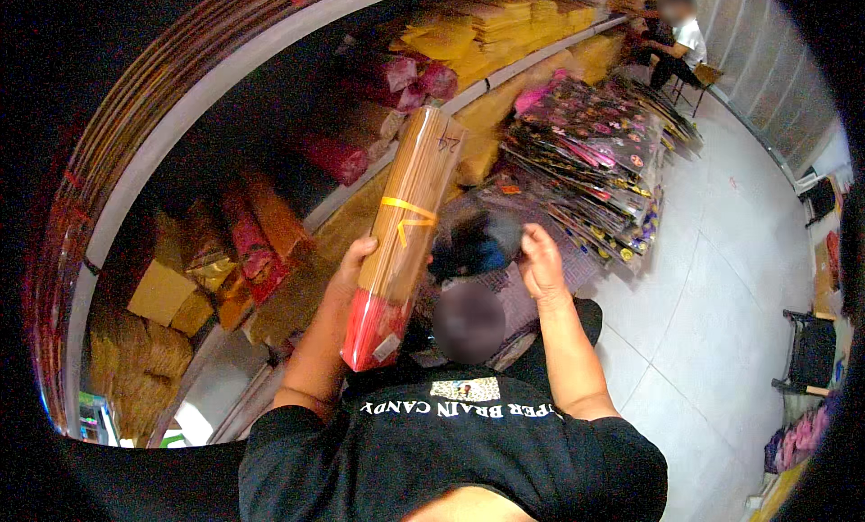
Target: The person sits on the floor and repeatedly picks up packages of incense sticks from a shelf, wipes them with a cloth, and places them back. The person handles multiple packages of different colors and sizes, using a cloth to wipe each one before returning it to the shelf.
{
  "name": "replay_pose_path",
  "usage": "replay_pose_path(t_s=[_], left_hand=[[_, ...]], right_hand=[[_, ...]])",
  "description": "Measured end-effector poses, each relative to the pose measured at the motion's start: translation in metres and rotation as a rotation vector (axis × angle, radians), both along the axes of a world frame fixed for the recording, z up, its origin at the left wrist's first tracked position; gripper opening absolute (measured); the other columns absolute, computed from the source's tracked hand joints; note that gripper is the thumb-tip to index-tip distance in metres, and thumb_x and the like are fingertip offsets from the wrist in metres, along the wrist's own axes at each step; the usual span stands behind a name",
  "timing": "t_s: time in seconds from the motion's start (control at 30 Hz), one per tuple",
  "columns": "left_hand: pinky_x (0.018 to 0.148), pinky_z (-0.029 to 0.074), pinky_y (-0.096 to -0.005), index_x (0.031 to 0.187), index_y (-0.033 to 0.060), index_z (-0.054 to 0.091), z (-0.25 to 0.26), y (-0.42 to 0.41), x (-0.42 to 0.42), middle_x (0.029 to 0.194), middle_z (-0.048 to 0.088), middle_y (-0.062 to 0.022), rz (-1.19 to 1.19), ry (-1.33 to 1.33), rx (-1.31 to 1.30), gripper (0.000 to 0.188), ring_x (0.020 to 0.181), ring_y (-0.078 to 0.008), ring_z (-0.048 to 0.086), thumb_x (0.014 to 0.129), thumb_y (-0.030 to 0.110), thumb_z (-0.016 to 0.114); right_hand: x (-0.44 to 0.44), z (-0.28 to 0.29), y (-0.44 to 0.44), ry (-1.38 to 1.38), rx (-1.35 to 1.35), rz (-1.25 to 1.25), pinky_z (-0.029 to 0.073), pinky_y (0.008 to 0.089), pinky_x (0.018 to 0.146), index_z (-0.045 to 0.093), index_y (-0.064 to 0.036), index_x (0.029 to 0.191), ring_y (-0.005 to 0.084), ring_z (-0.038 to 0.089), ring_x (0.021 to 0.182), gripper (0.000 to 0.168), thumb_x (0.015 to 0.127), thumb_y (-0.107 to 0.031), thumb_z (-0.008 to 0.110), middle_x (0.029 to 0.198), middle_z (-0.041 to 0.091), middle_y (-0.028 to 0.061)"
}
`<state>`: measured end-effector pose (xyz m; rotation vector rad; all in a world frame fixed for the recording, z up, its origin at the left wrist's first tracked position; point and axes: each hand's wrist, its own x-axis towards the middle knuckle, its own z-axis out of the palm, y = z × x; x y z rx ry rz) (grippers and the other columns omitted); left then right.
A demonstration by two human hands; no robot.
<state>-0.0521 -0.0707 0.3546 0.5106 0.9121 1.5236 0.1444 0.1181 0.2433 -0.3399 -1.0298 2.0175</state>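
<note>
My left hand (pixel 357 262) grips the lower left side of a long bundle of thin tan sticks, which look like incense sticks (pixel 412 184). The bundle has red lower ends, a clear plastic wrap, a yellow band around its middle and handwriting near the top. It is tilted, its top leaning right. To the right of the bundle my right hand (pixel 540 258) is raised with curled fingers; whether it holds anything is unclear. A blurred dark object (pixel 476 241) lies between the hands, beyond a blurred round patch above my lap.
Flat printed plastic packages (pixel 588 157) are piled ahead right. Shelves with a pale metal edge (pixel 351 184) run along the left, bearing yellow stacks (pixel 513 29), pink-wrapped bundles and a cardboard box (pixel 161 291). A seated person (pixel 682 46) is at the far right, and a black chair (pixel 809 350) stands at right.
</note>
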Motion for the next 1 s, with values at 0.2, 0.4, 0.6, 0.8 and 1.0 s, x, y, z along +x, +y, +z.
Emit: replay_pose_path(t_s=[0.2,0.4,0.6,0.8,1.0], left_hand=[[0.091,0.036,-0.0362,0.134,0.0056,0.016,0.012,0.023,0.006,0.125,0.038,-0.0161,-0.041,0.419,0.139,0.096,0.11,-0.0256,0.043,0.056,0.036,0.063],[0.103,0.014,-0.0307,0.135,0.0018,0.009,0.015,0.027,0.018,0.138,0.017,-0.011,-0.207,0.643,0.329,0.105,0.128,-0.0195,0.017,0.055,0.037,0.067],[0.102,0.018,-0.0305,0.135,0.0015,0.01,0.01,0.016,0.013,0.136,0.023,-0.0137,-0.252,0.479,0.159,0.107,0.125,-0.0208,0.025,0.053,0.04,0.067],[0.094,0.034,-0.0336,0.133,-0.0004,0.017,-0.021,0.008,0.009,0.126,0.038,-0.0159,-0.299,0.302,0.103,0.105,0.112,-0.0253,0.043,0.049,0.041,0.066],[0.087,0.04,-0.0343,0.131,0.0001,0.021,-0.015,0.011,0.014,0.12,0.042,-0.0158,-0.394,0.127,0.067,0.099,0.103,-0.0257,0.048,0.052,0.04,0.065]], right_hand=[[-0.006,0.116,-0.053,-0.169,1.232,-0.452,0.027,0.0451,0.097,0.055,-0.007,0.096,0.0287,0.047,0.104,0.029,0.07,-0.016,0.064,0.105,0.053,0.0133],[-0.035,0.159,-0.048,-0.425,1.38,-0.955,0.024,0.0464,0.093,0.051,-0.006,0.11,0.0326,0.038,0.106,0.041,0.076,-0.029,0.055,0.116,0.04,0.0176],[-0.036,0.19,-0.001,-0.328,1.074,-0.777,0.041,0.0322,0.078,0.053,0.002,0.096,0.0306,0.054,0.087,0.03,0.083,-0.025,0.05,0.089,0.055,0.0177],[-0.025,0.13,0.091,0.249,0.081,-0.168,0.044,0.0292,0.076,0.057,-0.006,0.098,0.0169,0.056,0.084,0.029,0.085,-0.029,0.044,0.094,0.06,0.0056],[-0.023,0.154,0.031,-0.035,0.578,0.126,0.038,0.0273,0.085,0.044,0.0,0.117,0.0127,0.05,0.094,0.058,0.079,-0.04,0.058,0.104,0.054,0.0047]])
